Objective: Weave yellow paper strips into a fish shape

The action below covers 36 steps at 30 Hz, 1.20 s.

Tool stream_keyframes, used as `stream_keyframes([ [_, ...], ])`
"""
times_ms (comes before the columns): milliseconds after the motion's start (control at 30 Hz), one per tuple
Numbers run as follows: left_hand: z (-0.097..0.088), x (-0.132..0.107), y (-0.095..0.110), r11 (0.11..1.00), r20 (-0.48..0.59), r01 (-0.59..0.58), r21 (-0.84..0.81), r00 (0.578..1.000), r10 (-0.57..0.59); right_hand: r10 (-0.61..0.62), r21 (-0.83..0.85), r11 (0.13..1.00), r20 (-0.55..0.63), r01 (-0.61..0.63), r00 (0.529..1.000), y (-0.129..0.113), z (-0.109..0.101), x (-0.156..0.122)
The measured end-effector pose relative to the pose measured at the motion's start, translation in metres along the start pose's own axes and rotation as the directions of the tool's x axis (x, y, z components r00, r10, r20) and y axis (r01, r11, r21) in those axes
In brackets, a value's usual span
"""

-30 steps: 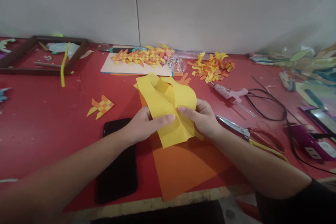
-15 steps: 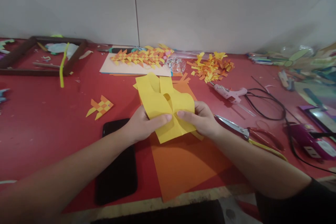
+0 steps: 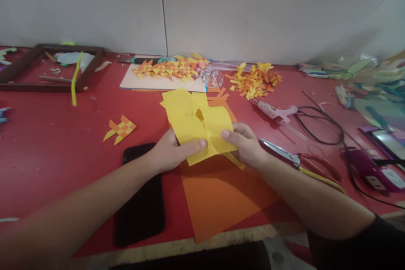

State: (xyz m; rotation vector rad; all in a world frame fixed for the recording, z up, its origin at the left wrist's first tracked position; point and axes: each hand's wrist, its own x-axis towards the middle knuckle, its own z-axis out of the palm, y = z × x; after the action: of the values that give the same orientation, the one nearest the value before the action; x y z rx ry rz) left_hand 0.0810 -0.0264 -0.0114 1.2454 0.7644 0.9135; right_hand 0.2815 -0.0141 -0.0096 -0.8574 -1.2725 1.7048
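A yellow paper sheet (image 3: 190, 130), slit or torn into two curling flaps, is held between both hands above the table. My left hand (image 3: 172, 148) pinches its left part, thumb on top and fingers hidden underneath. My right hand (image 3: 244, 143) grips the right flap in the same way, its thumb near the flap's edge. Under the hands lies an orange paper sheet (image 3: 228, 202). More yellow paper (image 3: 199, 99) shows behind the held piece; whether it is joined cannot be made out. A woven orange and yellow paper fish (image 3: 120, 128) lies to the left.
A black phone (image 3: 141, 202) lies below my left forearm. Scissors (image 3: 284, 154), a pink glue gun (image 3: 276, 112) and its black cable are on the right. Behind are paper scraps (image 3: 253, 80), a row of woven fish (image 3: 169, 68) and a brown frame (image 3: 34, 87).
My right thumb has shifted right, away from the left thumb. The right flap now curls higher, and the gap between the two flaps has widened.
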Motion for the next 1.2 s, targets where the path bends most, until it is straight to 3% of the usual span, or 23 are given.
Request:
stream_keyframes([
  [233, 0.0, 0.0, 0.001, 1.0, -0.023, -0.021, -0.003, 1.0, 0.021, -0.027, -0.106, 0.994, -0.027, 0.024, 0.999, 0.0, 0.002, -0.001],
  [600, 0.0, 0.0, -0.002, 1.0, -0.148, 0.011, -0.006, 0.989, -0.011, -0.1, -0.074, 0.993, -0.075, 0.094, 0.992, 0.002, -0.001, 0.002],
  [1033, 0.001, 0.001, -0.003, 0.999, -0.259, 0.041, 0.001, 0.965, -0.039, -0.148, -0.043, 0.989, -0.221, 0.142, 0.964, 0.004, -0.001, 0.006],
  [1100, 0.002, 0.001, -0.002, 0.997, -0.28, 0.044, -0.06, 0.958, -0.059, -0.132, -0.051, 0.991, -0.17, 0.125, 0.976, 0.0, -0.003, 0.005],
  [1200, 0.003, 0.001, 0.001, 0.986, -0.324, 0.029, -0.163, 0.943, -0.081, -0.006, -0.159, 0.987, 0.025, 0.01, 1.0, -0.009, -0.008, 0.001],
])
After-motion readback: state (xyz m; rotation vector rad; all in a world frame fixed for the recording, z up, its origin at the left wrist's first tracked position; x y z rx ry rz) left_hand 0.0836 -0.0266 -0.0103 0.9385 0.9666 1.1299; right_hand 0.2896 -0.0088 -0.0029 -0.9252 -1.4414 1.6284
